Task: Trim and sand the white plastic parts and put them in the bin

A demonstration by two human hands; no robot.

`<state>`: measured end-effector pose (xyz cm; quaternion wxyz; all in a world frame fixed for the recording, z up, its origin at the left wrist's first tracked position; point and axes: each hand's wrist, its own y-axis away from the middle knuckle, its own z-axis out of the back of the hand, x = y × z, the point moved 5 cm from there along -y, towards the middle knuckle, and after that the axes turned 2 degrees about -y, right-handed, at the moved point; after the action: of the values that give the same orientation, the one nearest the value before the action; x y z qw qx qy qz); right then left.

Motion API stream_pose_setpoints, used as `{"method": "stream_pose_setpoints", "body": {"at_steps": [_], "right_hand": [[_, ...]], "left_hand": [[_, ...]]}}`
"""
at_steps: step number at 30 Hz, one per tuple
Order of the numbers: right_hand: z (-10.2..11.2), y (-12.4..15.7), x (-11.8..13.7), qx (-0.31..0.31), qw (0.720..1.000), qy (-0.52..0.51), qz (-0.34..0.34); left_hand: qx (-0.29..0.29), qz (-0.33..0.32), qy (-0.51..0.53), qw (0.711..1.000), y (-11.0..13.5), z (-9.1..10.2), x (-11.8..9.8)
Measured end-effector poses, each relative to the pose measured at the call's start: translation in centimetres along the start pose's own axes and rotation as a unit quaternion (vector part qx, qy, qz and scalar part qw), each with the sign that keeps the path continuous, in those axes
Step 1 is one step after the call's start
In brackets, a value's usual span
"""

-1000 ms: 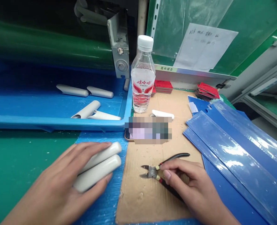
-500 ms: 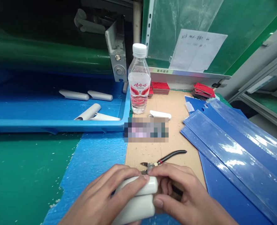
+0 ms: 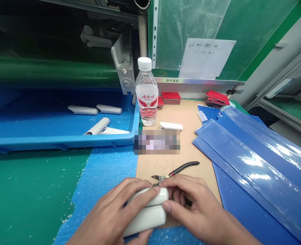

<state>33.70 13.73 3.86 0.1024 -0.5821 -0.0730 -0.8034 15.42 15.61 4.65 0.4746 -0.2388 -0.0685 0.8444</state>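
Note:
Two rounded white plastic pieces, an upper one [image 3: 159,197] and a lower one [image 3: 147,219], lie one against the other near the bottom middle. My left hand [image 3: 117,207] is closed around them, fingers over the top piece and thumb below. My right hand [image 3: 191,204] is at their right end, its thumb and index finger touching the ends; whether it pinches anything small there cannot be seen. Just beyond, black-handled cutting pliers [image 3: 183,167] lie on the cardboard with jaws partly apart, one handle mostly hidden by my right hand.
A blue tray [image 3: 63,143] on the left holds several white pieces [image 3: 82,110] under a green conveyor roller [image 3: 50,73]. A water bottle [image 3: 147,95], another white piece [image 3: 171,126] and red card stacks [image 3: 171,97] stand beyond. Blue sheets with clear sleeves [image 3: 244,160] cover the right.
The view has shifted slightly, so the background sits a little lower and further left. Both hands keep their hold at the white pieces, with hardly any change in finger position.

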Motion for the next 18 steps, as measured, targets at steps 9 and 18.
{"method": "stream_pose_setpoints", "body": {"at_steps": [9, 18], "right_hand": [[0.03, 0.22, -0.06, 0.002, 1.000, 0.009, -0.006], [-0.02, 0.20, -0.21, 0.000, 1.000, 0.007, 0.003]], "left_hand": [[0.014, 0.014, 0.011, 1.000, 0.03, 0.10, -0.06], [0.023, 0.017, 0.023, 0.999, -0.17, 0.16, -0.18]]}}
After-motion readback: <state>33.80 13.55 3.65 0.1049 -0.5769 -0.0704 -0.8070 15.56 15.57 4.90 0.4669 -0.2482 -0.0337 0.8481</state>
